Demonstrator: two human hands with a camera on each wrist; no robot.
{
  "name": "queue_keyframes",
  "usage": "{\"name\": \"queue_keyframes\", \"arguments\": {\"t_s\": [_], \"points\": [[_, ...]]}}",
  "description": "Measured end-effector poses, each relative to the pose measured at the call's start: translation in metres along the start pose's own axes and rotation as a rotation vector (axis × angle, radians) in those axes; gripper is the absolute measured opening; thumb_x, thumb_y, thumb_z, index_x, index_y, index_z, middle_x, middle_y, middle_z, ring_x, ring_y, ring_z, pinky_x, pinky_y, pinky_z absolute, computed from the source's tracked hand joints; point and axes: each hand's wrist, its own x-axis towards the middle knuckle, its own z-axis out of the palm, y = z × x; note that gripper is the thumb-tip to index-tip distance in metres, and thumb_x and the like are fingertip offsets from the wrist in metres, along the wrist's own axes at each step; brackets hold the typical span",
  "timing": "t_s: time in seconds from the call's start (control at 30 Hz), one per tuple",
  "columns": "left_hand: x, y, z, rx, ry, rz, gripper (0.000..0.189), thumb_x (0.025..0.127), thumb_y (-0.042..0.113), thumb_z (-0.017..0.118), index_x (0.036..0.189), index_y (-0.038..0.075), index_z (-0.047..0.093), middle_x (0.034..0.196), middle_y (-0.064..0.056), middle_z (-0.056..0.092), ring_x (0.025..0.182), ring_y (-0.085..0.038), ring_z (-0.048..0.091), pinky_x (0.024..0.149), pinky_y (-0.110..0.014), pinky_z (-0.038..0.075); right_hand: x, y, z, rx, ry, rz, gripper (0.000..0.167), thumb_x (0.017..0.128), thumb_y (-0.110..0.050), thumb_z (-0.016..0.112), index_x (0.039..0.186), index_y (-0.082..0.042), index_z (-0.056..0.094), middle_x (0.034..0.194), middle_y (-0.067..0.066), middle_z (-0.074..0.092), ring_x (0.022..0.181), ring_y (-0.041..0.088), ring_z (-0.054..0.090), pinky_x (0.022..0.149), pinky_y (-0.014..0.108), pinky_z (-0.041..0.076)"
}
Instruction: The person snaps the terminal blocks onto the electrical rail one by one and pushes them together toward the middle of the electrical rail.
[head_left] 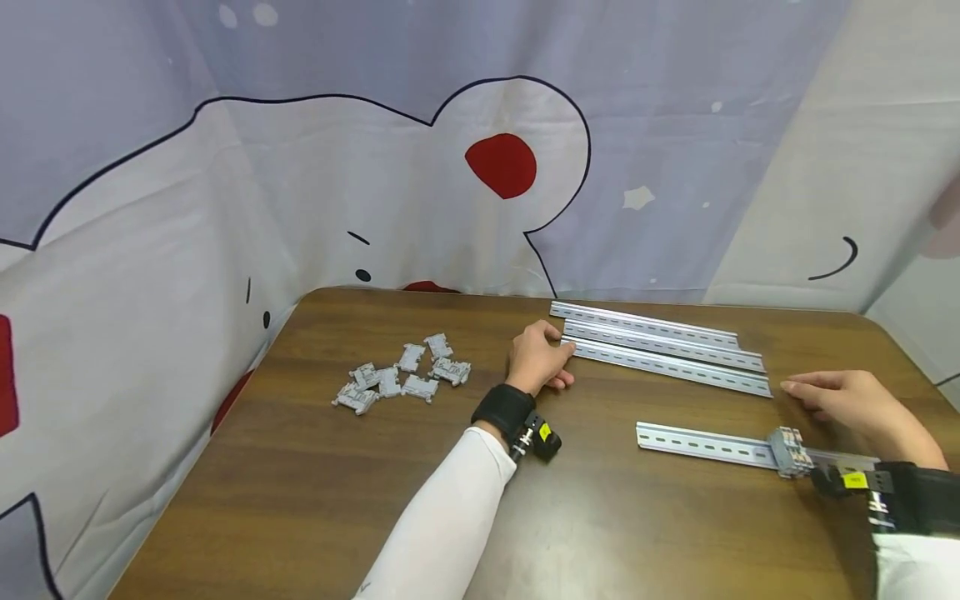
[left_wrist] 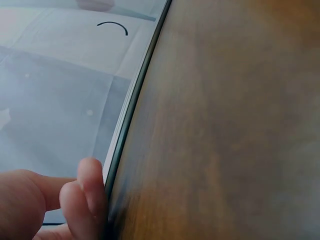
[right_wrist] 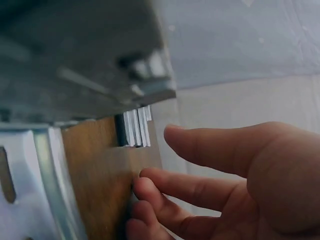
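Note:
Three slotted metal DIN rails lie roughly side by side toward the back right of the table in the head view. My left hand (head_left: 538, 358) pinches the left end of the nearest rail (head_left: 667, 367) between thumb and fingers. My right hand (head_left: 862, 408) is just beyond that rail's right end, thumb and fingers apart with nothing between them. Closer to me, a separate DIN rail (head_left: 705, 444) carries a small cluster of grey terminal blocks (head_left: 789, 452). My right wrist passes over this rail's right part. The right wrist view shows that cluster large and blurred.
Several loose grey terminal blocks (head_left: 389, 382) are scattered on the left part of the wooden table (head_left: 315, 500). The two other rails, the middle one (head_left: 660, 339) and the far one (head_left: 645, 322), lie behind. A printed cloth (head_left: 375, 183) hangs along the back edge.

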Motion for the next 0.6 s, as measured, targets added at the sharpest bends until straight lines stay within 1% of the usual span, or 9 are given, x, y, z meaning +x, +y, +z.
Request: {"name": "queue_keyframes", "arguments": {"t_s": [0.07, 0.13, 0.17, 0.23, 0.33, 0.4, 0.47, 0.53, 0.6], "points": [[0.002, 0.001, 0.001, 0.000, 0.005, -0.006, 0.036, 0.087, 0.019, 0.074, 0.117, 0.006, 0.058, 0.050, -0.007, 0.064, 0.041, -0.017, 0.064, 0.037, -0.024, 0.047, 0.006, -0.001, 0.001, 0.027, -0.042, 0.001, 0.073, 0.099, -0.048, 0.050, 0.134, 0.015, 0.046, 0.134, 0.041, 0.044, 0.103, 0.037, 0.062, 0.076, 0.039, 0.056], [0.003, 0.003, 0.001, 0.003, 0.009, -0.012, 0.037, 0.087, 0.017, 0.075, 0.118, 0.006, 0.058, 0.050, -0.007, 0.064, 0.042, -0.017, 0.064, 0.036, -0.023, 0.047, 0.010, -0.004, 0.002, 0.031, -0.064, 0.003, 0.074, 0.098, -0.048, 0.051, 0.136, 0.014, 0.044, 0.136, 0.042, 0.040, 0.109, 0.042, 0.058, 0.077, 0.037, 0.056], [0.003, 0.004, 0.000, 0.003, 0.013, -0.017, 0.037, 0.086, 0.017, 0.075, 0.118, 0.007, 0.058, 0.050, -0.007, 0.064, 0.042, -0.016, 0.064, 0.036, -0.022, 0.046, 0.011, -0.005, 0.002, 0.026, -0.067, 0.007, 0.074, 0.098, -0.049, 0.051, 0.138, 0.013, 0.043, 0.138, 0.042, 0.038, 0.113, 0.045, 0.054, 0.078, 0.039, 0.056], [0.003, 0.006, -0.001, 0.010, 0.015, -0.026, 0.037, 0.085, 0.015, 0.075, 0.117, 0.006, 0.059, 0.050, -0.006, 0.065, 0.041, -0.015, 0.064, 0.036, -0.022, 0.046, 0.012, -0.008, 0.003, 0.023, -0.078, -0.007, 0.073, 0.098, -0.050, 0.051, 0.139, 0.010, 0.043, 0.141, 0.041, 0.035, 0.122, 0.052, 0.044, 0.086, 0.046, 0.052], [0.003, 0.009, -0.001, 0.019, 0.018, -0.047, 0.036, 0.084, 0.014, 0.077, 0.115, 0.006, 0.060, 0.050, -0.005, 0.065, 0.040, -0.013, 0.062, 0.036, -0.021, 0.046, 0.013, -0.010, 0.005, 0.005, -0.065, -0.033, 0.069, 0.097, -0.049, 0.053, 0.137, 0.008, 0.048, 0.139, 0.040, 0.039, 0.124, 0.053, 0.040, 0.091, 0.056, 0.043], [0.003, 0.010, -0.001, 0.035, 0.015, -0.060, 0.035, 0.084, 0.015, 0.077, 0.113, 0.007, 0.061, 0.050, -0.005, 0.065, 0.039, -0.011, 0.060, 0.037, -0.021, 0.046, 0.013, -0.010, 0.006, -0.019, -0.045, -0.051, 0.064, 0.097, -0.046, 0.056, 0.132, 0.007, 0.053, 0.129, 0.036, 0.050, 0.114, 0.048, 0.046, 0.086, 0.054, 0.042], [0.003, 0.010, 0.000, 0.052, 0.015, -0.067, 0.033, 0.083, 0.015, 0.078, 0.110, 0.007, 0.062, 0.050, -0.004, 0.065, 0.037, -0.010, 0.058, 0.036, -0.020, 0.045, 0.014, -0.007, 0.008, -0.048, -0.010, -0.069, 0.055, 0.095, -0.040, 0.061, 0.125, 0.007, 0.058, 0.113, 0.028, 0.061, 0.100, 0.036, 0.054, 0.078, 0.043, 0.044], [0.003, 0.008, 0.001, 0.064, 0.015, -0.064, 0.029, 0.081, 0.014, 0.079, 0.105, 0.007, 0.064, 0.050, -0.003, 0.065, 0.036, -0.009, 0.056, 0.036, -0.020, 0.045, 0.015, -0.004, 0.011, -0.062, 0.023, -0.074, 0.048, 0.093, -0.033, 0.066, 0.117, 0.007, 0.061, 0.099, 0.017, 0.065, 0.088, 0.025, 0.054, 0.071, 0.033, 0.042], [0.002, 0.007, 0.000, 0.058, 0.013, -0.049, 0.023, 0.080, 0.013, 0.080, 0.097, 0.007, 0.066, 0.050, -0.002, 0.065, 0.036, -0.009, 0.056, 0.036, -0.019, 0.044, 0.015, 0.000, 0.013, -0.066, 0.054, -0.070, 0.044, 0.090, -0.033, 0.070, 0.109, 0.006, 0.064, 0.092, 0.011, 0.066, 0.082, 0.019, 0.054, 0.068, 0.029, 0.040]]}}
